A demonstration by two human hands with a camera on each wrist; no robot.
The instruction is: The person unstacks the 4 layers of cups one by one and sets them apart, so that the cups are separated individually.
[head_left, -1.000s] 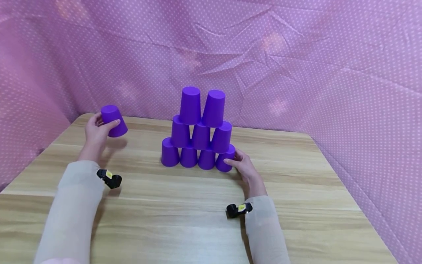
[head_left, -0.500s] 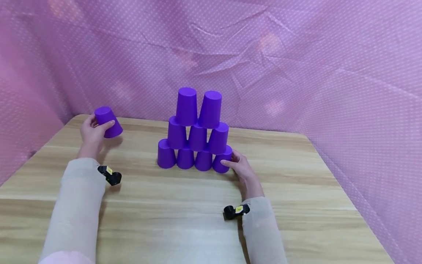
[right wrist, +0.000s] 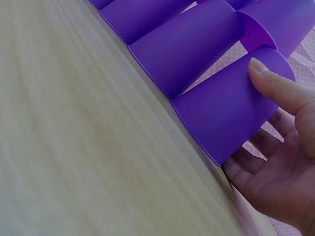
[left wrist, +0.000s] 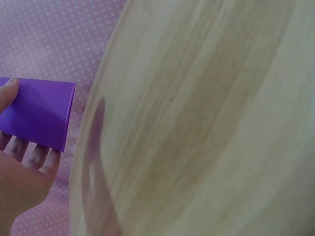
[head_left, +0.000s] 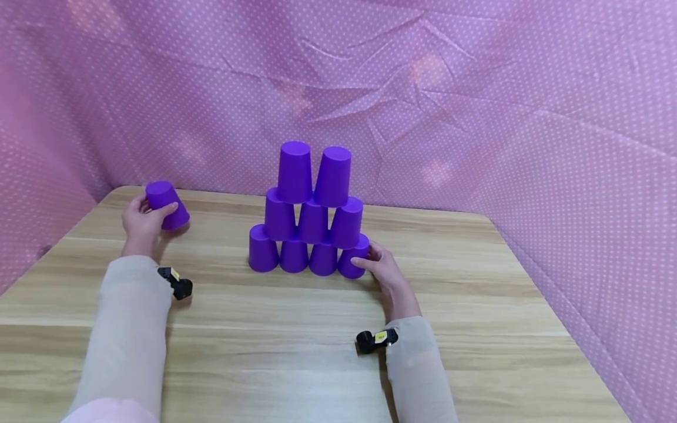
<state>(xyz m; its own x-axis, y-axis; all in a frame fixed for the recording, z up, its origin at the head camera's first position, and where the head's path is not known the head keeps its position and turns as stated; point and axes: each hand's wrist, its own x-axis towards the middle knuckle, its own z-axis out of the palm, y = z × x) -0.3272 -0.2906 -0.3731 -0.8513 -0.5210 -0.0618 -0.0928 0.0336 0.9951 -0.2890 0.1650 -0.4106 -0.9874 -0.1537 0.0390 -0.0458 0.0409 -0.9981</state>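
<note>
Wooden table (head_left: 275, 329), purple cup (head_left: 170, 198) in left hand (head_left: 141, 223), yellow wrist labels (head_left: 381, 337) illegible

On the pale wood-grained table (head_left: 264, 329) stand four purple tapered plastic cups (head_left: 294, 257), upside down in one row, inward from its far edge.

Hand (left wrist: 24, 179) gripping purple cup (left wrist: 40, 112), wooden table (left wrist: 187, 123)
</note>
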